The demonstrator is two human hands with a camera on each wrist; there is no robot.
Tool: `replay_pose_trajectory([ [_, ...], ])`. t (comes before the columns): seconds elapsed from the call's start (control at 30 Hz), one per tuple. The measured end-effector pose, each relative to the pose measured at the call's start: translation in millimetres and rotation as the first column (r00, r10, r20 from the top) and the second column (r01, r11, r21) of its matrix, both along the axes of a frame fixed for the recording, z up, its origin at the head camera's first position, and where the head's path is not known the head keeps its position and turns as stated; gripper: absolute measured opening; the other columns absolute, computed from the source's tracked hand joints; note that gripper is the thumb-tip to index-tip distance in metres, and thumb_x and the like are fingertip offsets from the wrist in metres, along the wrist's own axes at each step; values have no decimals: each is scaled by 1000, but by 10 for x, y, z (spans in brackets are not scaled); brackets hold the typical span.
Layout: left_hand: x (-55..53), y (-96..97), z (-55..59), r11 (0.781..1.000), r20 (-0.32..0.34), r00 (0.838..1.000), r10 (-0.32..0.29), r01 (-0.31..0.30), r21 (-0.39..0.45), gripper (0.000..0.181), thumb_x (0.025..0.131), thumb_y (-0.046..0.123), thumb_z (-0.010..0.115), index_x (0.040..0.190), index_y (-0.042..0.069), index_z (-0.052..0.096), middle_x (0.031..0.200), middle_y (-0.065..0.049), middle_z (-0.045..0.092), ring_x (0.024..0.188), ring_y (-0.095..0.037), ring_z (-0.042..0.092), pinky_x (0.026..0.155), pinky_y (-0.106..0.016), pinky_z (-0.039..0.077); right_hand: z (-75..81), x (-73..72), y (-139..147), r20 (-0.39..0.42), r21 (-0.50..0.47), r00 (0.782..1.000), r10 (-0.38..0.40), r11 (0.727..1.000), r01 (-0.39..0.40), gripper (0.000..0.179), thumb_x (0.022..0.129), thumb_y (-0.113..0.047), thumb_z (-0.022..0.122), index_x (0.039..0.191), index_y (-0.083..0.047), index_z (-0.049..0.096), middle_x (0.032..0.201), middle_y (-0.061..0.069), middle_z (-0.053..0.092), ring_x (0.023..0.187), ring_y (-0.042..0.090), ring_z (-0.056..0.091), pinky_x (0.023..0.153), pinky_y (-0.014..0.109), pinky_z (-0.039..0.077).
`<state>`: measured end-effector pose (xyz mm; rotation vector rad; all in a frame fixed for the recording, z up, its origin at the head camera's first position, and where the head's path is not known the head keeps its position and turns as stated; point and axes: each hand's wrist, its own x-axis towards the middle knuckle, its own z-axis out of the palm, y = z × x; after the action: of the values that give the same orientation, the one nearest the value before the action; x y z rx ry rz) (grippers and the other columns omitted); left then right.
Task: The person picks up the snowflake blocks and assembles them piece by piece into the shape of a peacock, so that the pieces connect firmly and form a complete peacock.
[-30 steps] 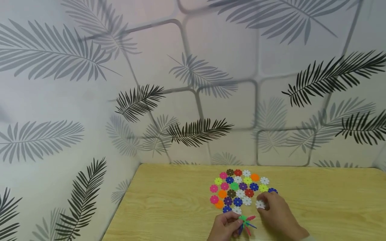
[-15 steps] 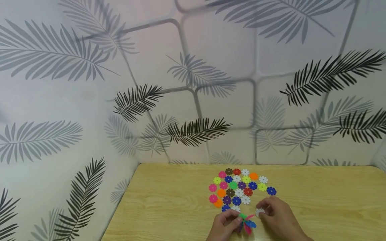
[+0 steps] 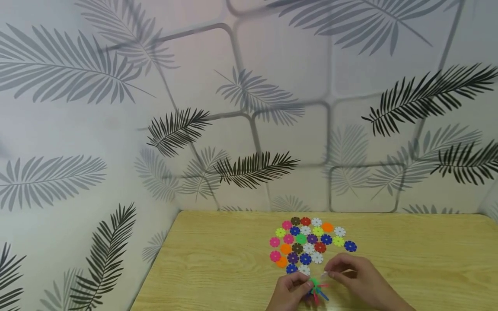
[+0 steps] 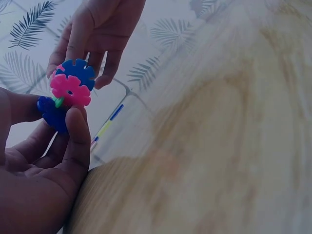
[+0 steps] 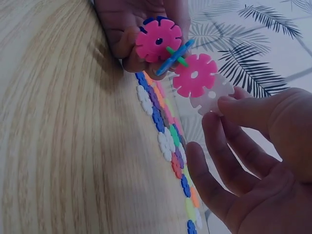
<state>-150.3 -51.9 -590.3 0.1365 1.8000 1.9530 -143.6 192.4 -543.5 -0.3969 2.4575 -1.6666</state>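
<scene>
My left hand (image 3: 288,291) pinches a small cluster of slotted plastic discs between thumb and fingers. In this cluster a green disc (image 3: 314,283) sits at the centre, with pink discs (image 5: 159,41) and blue discs (image 4: 78,73) standing out from it. My right hand (image 3: 359,276) holds a white slotted disc (image 5: 210,97) by its edge between thumb and forefinger, its other fingers loosely bent. In the right wrist view the white disc overlaps a pink disc (image 5: 195,75) of the cluster. Seen from the head, the white disc is nearly edge-on, just right of the cluster.
Beyond the hands, several flat discs in many colours lie on the wooden table (image 3: 210,259), among them a red disc (image 3: 320,247), an orange disc (image 3: 327,227) and a dark blue disc (image 3: 350,246). A leaf-patterned wall (image 3: 272,129) rises behind the table's far edge.
My right hand has brought the white disc leftward and down to the cluster, turning it from face-on to edge-on. The cluster has turned a little in my left hand, which stays in place.
</scene>
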Motion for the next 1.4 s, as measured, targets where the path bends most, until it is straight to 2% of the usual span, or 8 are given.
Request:
replay_pose_trajectory([
  [0.13,9,11,19,1000,14,1000,-10,10,16,23,104,14,72,111,-9,73,84,6,76,70,-5,68,68,-17,58,-27,4,-28,-9,-6,999,39,999,-39,5,102,-7,74,108,-8,76,106,6,79,94,0,70,80,21,63],
  [0.37,9,-1,23,1000,36,999,-6,6,9,20,104,13,72,110,-6,74,87,3,79,72,-5,69,72,-18,60,-46,9,-85,-59,-9,998,15,1000,-16,8,102,-5,74,109,-5,75,105,7,79,94,3,73,80,20,64],
  [0.8,-2,7,-14,1000,27,1000,-6,5,20,22,104,11,71,111,-9,73,91,0,81,72,-5,69,71,-17,60,-89,4,-76,-56,3,998,17,1000,-17,10,102,-4,74,111,-8,76,105,5,79,96,3,73,80,23,64],
  [0.93,-1,9,-14,1000,37,999,5,-5,3,18,103,12,72,108,-6,75,90,0,81,72,-5,70,72,-18,60,-96,5,-77,-113,-9,993,38,999,-40,14,100,0,74,111,-8,77,105,6,80,98,0,73,82,25,66],
  [1.03,8,10,-6,1000,28,1000,14,-14,7,19,104,11,72,108,-8,74,88,1,80,71,-4,70,72,-17,60,-79,4,-102,-150,-2,988,40,999,-40,16,99,2,75,108,-11,78,104,4,80,100,-2,73,85,26,67],
  [1.17,18,16,12,1000,2,1000,20,-20,21,25,104,9,71,110,-15,71,87,2,79,71,-3,70,70,-17,59,-45,15,-149,-148,24,989,18,1000,-15,17,99,2,75,106,-13,79,103,0,80,99,-2,73,86,25,67],
  [1.27,21,17,27,1000,-10,1000,24,-24,8,26,103,9,72,111,-16,71,85,5,77,72,-3,68,72,-16,57,-43,31,-170,-160,29,987,14,1000,-9,17,98,3,75,105,-12,80,102,1,81,98,-1,74,84,25,67],
  [1.4,26,8,46,1000,-26,999,26,-26,-15,25,103,8,72,110,-16,70,83,6,75,74,-3,66,74,-16,54,-90,31,-169,-270,27,962,32,999,-25,18,95,5,77,103,-10,81,99,5,82,95,-2,74,80,22,66],
])
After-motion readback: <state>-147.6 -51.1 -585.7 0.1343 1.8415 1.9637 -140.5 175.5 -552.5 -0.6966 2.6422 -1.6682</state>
